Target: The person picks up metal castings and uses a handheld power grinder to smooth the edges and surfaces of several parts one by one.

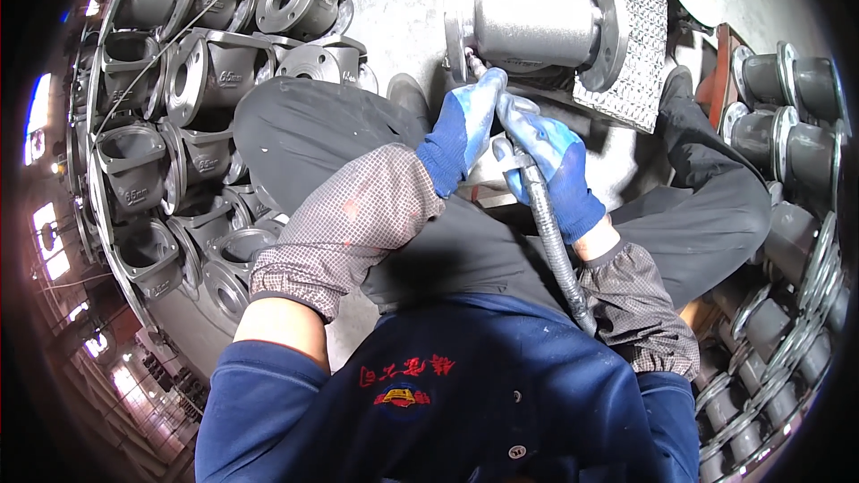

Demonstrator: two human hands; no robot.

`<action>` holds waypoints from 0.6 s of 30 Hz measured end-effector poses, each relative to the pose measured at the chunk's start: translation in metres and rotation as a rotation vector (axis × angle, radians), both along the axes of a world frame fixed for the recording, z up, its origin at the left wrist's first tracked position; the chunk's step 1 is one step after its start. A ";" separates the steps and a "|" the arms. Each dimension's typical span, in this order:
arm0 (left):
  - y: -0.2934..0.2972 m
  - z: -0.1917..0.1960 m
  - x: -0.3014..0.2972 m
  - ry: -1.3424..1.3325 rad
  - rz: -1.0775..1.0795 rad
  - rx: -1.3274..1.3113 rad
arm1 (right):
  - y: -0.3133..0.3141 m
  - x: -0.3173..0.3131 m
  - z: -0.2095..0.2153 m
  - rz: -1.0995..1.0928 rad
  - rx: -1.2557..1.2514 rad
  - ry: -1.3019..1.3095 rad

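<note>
grey cast flanged pipe body [535, 22], matt and rough, lying on quilted silver padding [637, 80], long axis left to right. grinder tool [488, 80] pointing up-left at its left flange, black hose [555, 250] trailing down. left hand [461, 130] and right hand [550, 165], blue-gloved, grip closed around tool. stacked grey castings [192, 80] left.

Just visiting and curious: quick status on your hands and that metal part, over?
Left hand and right hand, blue-gloved, both shut on hose-fed grinding tool. Tip at left flange of grey flanged cast pipe body. Nothing blocking.
</note>
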State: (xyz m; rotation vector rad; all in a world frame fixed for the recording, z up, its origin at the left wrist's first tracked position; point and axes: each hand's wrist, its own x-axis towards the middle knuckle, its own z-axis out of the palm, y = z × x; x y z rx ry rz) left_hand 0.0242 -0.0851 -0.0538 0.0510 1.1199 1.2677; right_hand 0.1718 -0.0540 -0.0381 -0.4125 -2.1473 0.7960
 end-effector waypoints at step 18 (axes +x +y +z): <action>-0.001 0.019 -0.023 -0.099 -0.212 0.136 | -0.015 -0.017 0.047 -0.091 0.136 -0.273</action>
